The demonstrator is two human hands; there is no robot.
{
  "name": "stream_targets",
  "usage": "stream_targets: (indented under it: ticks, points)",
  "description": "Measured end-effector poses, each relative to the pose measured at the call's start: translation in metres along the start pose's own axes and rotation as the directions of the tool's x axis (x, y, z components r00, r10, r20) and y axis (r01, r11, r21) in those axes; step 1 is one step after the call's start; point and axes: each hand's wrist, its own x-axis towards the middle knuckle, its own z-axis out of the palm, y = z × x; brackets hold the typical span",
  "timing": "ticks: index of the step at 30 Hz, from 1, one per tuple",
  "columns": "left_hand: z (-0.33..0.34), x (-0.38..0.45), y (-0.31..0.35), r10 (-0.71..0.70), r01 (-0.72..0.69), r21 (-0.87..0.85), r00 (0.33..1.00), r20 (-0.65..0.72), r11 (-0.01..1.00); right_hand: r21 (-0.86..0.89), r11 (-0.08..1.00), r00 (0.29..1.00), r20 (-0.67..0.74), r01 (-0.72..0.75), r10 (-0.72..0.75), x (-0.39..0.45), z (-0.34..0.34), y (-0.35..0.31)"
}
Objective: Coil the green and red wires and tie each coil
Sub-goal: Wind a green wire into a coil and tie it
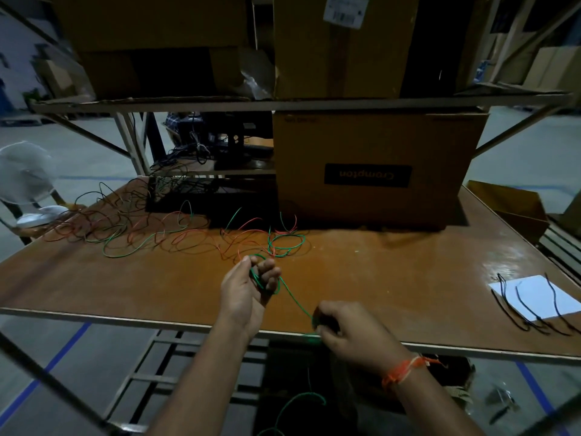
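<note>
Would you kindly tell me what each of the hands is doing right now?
Left hand: gripping loops of green wire.
Right hand: pinching the same green wire.

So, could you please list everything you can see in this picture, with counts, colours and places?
green wire: one, green, strung between both hands, its tail hanging below the table edge
loose wires: tangled, red, green and dark, far left of table
table: one, brown
Crompton box: one, brown, back of table
black ties: several, on and beside the white sheet
white sheet: one, right edge
fan: one, white, far left
left hand: holds green loops
right hand: fingers pinch the wire
</note>
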Motion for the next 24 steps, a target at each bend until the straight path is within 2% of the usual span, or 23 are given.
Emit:
stream_targets:
  ticks: [5,7,10,11,12,14,15,16,17,18,19,20,21,22,24]
  points:
    - [-0.002,0.004,0.002,0.002,-0.003,0.049,1.000,0.019,0.999,-0.046,0.997,0.981,-0.188,-0.057,0.048,0.002,0.008,0.012]
    - [-0.002,0.003,0.006,0.012,-0.015,0.072,0.999,0.035,0.997,-0.118,0.979,0.959,-0.251,-0.165,0.131,0.005,0.011,0.014]
    - [0.002,-0.002,0.016,0.019,-0.048,0.178,0.987,0.161,0.983,-0.186,0.937,0.955,-0.082,-0.297,0.287,0.007,0.005,0.015]
    - [0.004,-0.004,0.018,0.018,-0.064,0.221,0.979,0.204,0.973,-0.164,0.943,0.957,-0.085,-0.288,0.277,0.008,0.001,0.013]
    - [0.007,-0.006,0.020,0.016,-0.078,0.252,0.971,0.239,0.964,-0.087,0.962,0.956,-0.170,-0.257,0.240,0.010,-0.002,0.012]
    - [0.012,-0.009,0.024,0.007,-0.089,0.267,0.956,0.293,0.960,0.138,0.973,0.883,-0.412,-0.184,0.226,0.014,-0.007,0.006]
    - [0.014,-0.010,0.027,0.002,-0.088,0.262,0.950,0.313,0.961,0.222,0.960,0.877,-0.409,-0.174,0.253,0.015,-0.007,0.004]
    - [0.016,-0.011,0.029,-0.008,-0.084,0.265,0.944,0.330,0.960,0.285,0.942,0.913,-0.310,-0.176,0.264,0.015,-0.005,0.001]
    - [0.017,-0.012,0.032,-0.025,-0.080,0.287,0.938,0.345,0.955,0.329,0.920,0.956,-0.125,-0.212,0.265,0.014,-0.003,-0.002]
    - [0.018,-0.013,0.033,-0.049,-0.078,0.333,0.933,0.357,0.940,0.354,0.892,0.960,0.101,-0.281,0.263,0.011,0.000,-0.003]
    - [0.019,-0.015,0.035,-0.077,-0.081,0.397,0.927,0.367,0.914,0.343,0.876,0.932,0.248,-0.339,0.263,0.006,-0.001,-0.001]
    - [0.020,-0.018,0.035,-0.103,-0.088,0.459,0.921,0.375,0.884,0.284,0.890,0.920,0.276,-0.356,0.280,0.004,-0.004,0.006]
    - [0.021,-0.021,0.035,-0.124,-0.091,0.501,0.917,0.379,0.861,0.193,0.917,0.929,0.200,-0.349,0.312,0.006,-0.008,0.014]
    - [0.022,-0.025,0.034,-0.138,-0.086,0.520,0.916,0.377,0.850,0.096,0.933,0.938,0.061,-0.347,0.342,0.008,-0.012,0.021]
    - [0.026,-0.031,0.034,-0.150,-0.066,0.509,0.916,0.372,0.858,0.059,0.925,0.899,-0.223,-0.374,0.378,0.008,-0.013,0.029]
